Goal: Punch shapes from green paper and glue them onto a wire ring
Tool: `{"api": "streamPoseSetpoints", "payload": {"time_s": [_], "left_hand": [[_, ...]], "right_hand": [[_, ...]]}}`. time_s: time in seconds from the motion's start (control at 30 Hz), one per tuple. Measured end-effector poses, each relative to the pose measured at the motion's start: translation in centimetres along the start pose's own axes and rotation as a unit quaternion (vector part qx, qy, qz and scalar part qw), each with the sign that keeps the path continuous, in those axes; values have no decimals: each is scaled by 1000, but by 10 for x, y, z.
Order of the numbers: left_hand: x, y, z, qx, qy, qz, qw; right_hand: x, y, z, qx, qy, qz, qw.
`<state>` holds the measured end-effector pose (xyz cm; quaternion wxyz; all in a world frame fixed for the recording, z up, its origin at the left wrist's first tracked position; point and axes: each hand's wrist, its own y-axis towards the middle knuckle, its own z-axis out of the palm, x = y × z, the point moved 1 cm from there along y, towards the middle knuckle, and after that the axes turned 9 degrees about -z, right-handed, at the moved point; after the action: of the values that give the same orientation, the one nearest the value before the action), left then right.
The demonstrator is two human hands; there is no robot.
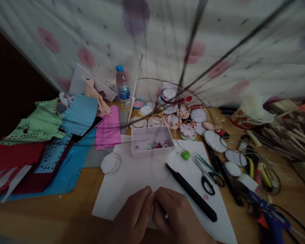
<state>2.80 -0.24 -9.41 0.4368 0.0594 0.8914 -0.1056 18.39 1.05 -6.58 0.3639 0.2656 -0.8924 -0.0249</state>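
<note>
Pinching together over the near edge of a white sheet (132, 176) laid on the bench (53, 217), the left hand (134, 217) and the right hand (179, 220) meet fingertip to fingertip, both closed with curled fingers on a small item (153, 202) that is too small and dim to identify. Just beside the right hand a black pen (191, 193) lies slantwise on the sheet, with scissors (205, 176) and a green bead (185, 155) beyond it. At the far edge of the sheet stands a shallow box (152, 140) holding coloured bits. Behind the box a cluster of decorated round pieces (173, 117), trimmed in dots and colour, appears finished and set aside. By contrast, a plain white disc (110, 163) on the sheet's left corner and several plain white ovals (215, 140) to the right carry no trim and seem not yet worked. Punched coloured sheets (40, 149) are heaped at the left, a water bottle (122, 84) stands at the back, and a blue glue gun (269, 217) rests at the right. On this evidence the work looks partly done, with a batch complete and blanks remaining.
</note>
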Motion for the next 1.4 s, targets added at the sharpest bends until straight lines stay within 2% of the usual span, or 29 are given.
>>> {"api": "streamPoseSetpoints", "payload": {"time_s": [0.1,0.2,0.3,0.43,0.53,0.67,0.83,0.93,1.0,1.1,1.17,1.23,1.33,1.4], "left_hand": [[3,2,-5,44,-31,11,999],[-2,2,-11,61,-42,0,997],[-14,4,-14,80,-65,-21,994],[-30,8,-19,122,-94,-16,988],[-34,10,-22,148,-104,-30,983],[-30,9,-22,158,-96,-29,982],[-22,2,-17,113,-116,-51,986],[-22,4,-16,114,-118,-63,984],[-26,9,-17,131,-127,-82,980],[-36,20,-22,165,-166,-122,965],[-42,25,-25,188,-185,-139,954],[-44,28,-26,202,-194,-144,949],[-40,25,-22,185,-185,-137,955],[-33,20,-20,137,-163,-112,971]], "right_hand": [[-2,0,2,46,-14,-9,999],[-1,0,3,66,-16,-3,998],[4,1,1,83,20,17,996],[9,2,-3,91,69,72,991],[7,2,-3,84,119,84,986],[1,2,-2,74,197,96,973],[-1,4,-3,62,294,135,944],[1,8,-5,45,333,134,932],[2,9,-6,31,315,114,942],[1,5,-8,31,235,68,969],[-1,2,-7,31,154,29,987],[-2,0,-6,3,41,-21,999],[0,0,-6,-12,-90,-92,992],[1,2,-7,6,-113,-106,988]]}}
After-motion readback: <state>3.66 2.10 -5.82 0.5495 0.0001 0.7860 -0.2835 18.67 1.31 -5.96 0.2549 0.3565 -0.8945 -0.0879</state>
